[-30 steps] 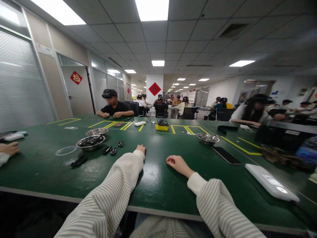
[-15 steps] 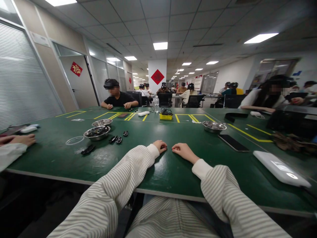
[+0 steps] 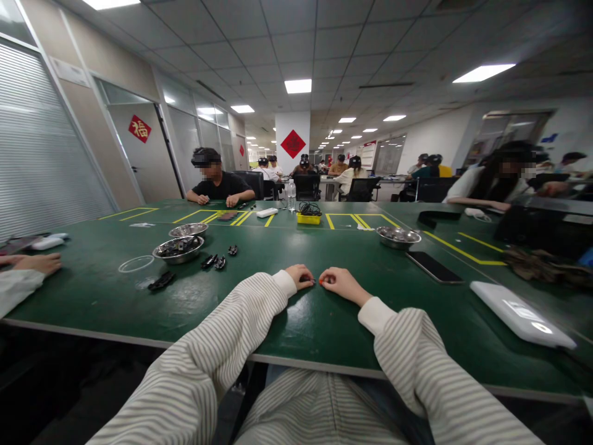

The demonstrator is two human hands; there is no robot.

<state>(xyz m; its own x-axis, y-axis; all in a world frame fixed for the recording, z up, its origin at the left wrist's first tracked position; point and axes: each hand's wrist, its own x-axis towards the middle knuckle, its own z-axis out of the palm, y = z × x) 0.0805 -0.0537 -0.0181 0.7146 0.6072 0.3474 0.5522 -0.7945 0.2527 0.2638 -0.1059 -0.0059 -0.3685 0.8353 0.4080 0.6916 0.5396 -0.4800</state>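
Over the green table (image 3: 194,318), my left hand (image 3: 299,276) and my right hand (image 3: 343,285) face each other, a small gap between their fingertips. The right fingers are pinched on a small orange piece (image 3: 321,281), mostly hidden by them. My left hand is closed, with a tiny dark bit at its fingertips, too small to name. Several black plastic parts (image 3: 220,263) lie to the left of my hands. Beyond them stands a metal bowl (image 3: 178,258) filled with dark parts. Another metal bowl (image 3: 397,243), holding small pieces, is at the right.
A second bowl (image 3: 188,230) sits behind the left one, near a clear lid (image 3: 136,264). A phone (image 3: 434,267) and a white power bank (image 3: 521,315) lie at right. Further back are a yellow box (image 3: 309,219) with cables and a bottle (image 3: 291,196). Co-workers sit around.
My left hand has come right from beside the black parts to meet my right hand. The orange piece now shows more clearly in my right fingers. The camera view has tilted down.
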